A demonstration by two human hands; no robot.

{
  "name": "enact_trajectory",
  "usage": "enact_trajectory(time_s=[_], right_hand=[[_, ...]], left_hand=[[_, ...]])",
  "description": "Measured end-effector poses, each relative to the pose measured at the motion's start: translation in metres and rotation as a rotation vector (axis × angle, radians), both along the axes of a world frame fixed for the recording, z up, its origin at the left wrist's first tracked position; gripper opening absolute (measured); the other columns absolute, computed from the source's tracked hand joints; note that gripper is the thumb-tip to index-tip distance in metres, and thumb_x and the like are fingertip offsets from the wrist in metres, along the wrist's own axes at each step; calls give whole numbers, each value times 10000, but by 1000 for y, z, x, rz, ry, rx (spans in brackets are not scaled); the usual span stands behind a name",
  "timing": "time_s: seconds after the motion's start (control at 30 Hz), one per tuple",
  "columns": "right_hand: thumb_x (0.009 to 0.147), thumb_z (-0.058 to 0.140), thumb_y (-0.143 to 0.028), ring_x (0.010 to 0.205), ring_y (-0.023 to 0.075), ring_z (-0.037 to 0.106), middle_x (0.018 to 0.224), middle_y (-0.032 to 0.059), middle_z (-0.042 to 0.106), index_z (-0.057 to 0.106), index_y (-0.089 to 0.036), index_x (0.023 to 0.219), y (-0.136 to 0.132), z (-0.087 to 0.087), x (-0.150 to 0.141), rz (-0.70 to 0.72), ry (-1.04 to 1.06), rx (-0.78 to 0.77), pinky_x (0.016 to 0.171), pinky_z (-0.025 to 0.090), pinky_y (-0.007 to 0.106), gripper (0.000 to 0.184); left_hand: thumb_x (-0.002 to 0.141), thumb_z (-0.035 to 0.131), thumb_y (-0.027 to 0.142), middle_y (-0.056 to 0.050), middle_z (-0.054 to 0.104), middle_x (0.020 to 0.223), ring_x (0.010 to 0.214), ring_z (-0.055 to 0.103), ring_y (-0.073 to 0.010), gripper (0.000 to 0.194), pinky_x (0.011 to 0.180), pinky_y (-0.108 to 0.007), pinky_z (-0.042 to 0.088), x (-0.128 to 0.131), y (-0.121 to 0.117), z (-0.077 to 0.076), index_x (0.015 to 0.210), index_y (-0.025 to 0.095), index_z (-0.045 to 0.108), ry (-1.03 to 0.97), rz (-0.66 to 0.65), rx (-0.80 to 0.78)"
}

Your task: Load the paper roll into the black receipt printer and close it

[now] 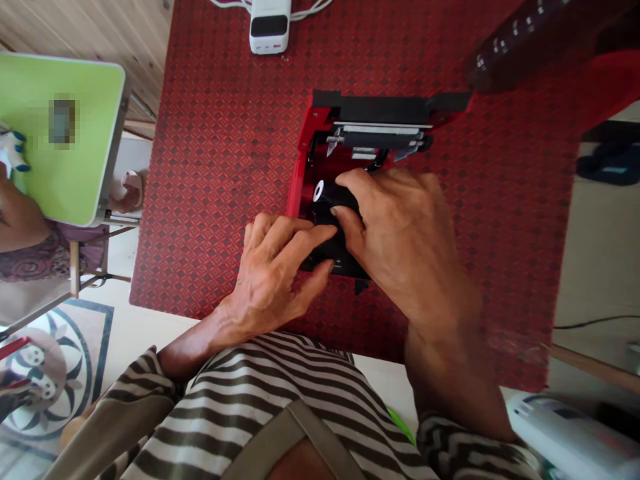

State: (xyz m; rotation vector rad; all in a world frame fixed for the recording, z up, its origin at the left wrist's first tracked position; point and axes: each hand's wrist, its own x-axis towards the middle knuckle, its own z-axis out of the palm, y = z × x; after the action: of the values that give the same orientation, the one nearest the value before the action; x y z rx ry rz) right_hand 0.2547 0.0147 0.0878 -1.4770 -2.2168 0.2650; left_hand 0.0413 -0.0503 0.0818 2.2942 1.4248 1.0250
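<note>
Pinching right hand: From far off, I had the right hand point(407, 240) bent over the open box point(296, 190), a finger on one side of the black roll point(334, 194) and the thumb on the other, so the grip was narrow and looked to be holding the roll.
Black roll: It sat inside the open box, near the left wall, and its white ring point(319, 191) faced left.
Left hand: I had the left hand point(273, 267) at the near left corner of the open box, its finger and thumb a little apart. I could not tell if they gripped anything.
Open box: It was red and black, and it rested on the red table point(230, 153). Its roller point(377, 140) was on the far side, past both hands.
Far edge: I saw a white block point(270, 30) with white wires point(313, 10), and a dark bottle point(515, 50) near the far right corner of the open box.
Left side: Another person's arm point(20, 213) was beside a green table point(97, 133).
Near side: I saw a striped shirt point(280, 380).
</note>
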Motion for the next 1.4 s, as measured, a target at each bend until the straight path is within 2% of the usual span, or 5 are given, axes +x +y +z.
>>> enact_trajectory(time_s=[0.3,0.5,0.7,1.03,1.4], right_hand=[[1149,663,-150,1150,411,837,1163,140,898,771,-305,1093,30,7,1,91,-140,-122,1125,634,642,197],[1153,667,-214,1221,427,841,1085,131,866,747,-297,961,36,-16,1,113,-53,-110,1195,622,674,224],[1173,680,-243,1143,408,848,984,111,839,763,-292,947,41,-26,-1,112,-20,-66,1183,647,661,245],[1269,732,-250,1217,339,925,1362,70,979,903,-298,1399,-12,43,26,282,114,-17,1096,756,532,220],[1178,821,-48,1017,272,867,1143,43,958,885,-258,1265,-43,26,31,206,71,187,958,760,466,236]], left_hand=[[1264,785,475,-119,802,1318,1174,680,-327,273,999,-505,581,-1,15,-2,1415,274,892,18,41,-2],[1229,828,671,-131,805,1382,1227,691,-352,434,1048,-546,588,-5,13,-5,1440,298,900,46,18,-40],[1259,792,547,-126,825,1311,1171,687,-337,338,1034,-540,574,-7,16,-2,1414,275,919,31,16,-25],[1310,795,425,-87,852,1238,1163,703,-288,227,1022,-466,524,-7,21,5,1329,267,957,21,19,-5],[1320,779,376,-44,880,1143,1106,710,-260,174,1033,-457,513,-6,19,6,1310,297,933,59,-38,194]])
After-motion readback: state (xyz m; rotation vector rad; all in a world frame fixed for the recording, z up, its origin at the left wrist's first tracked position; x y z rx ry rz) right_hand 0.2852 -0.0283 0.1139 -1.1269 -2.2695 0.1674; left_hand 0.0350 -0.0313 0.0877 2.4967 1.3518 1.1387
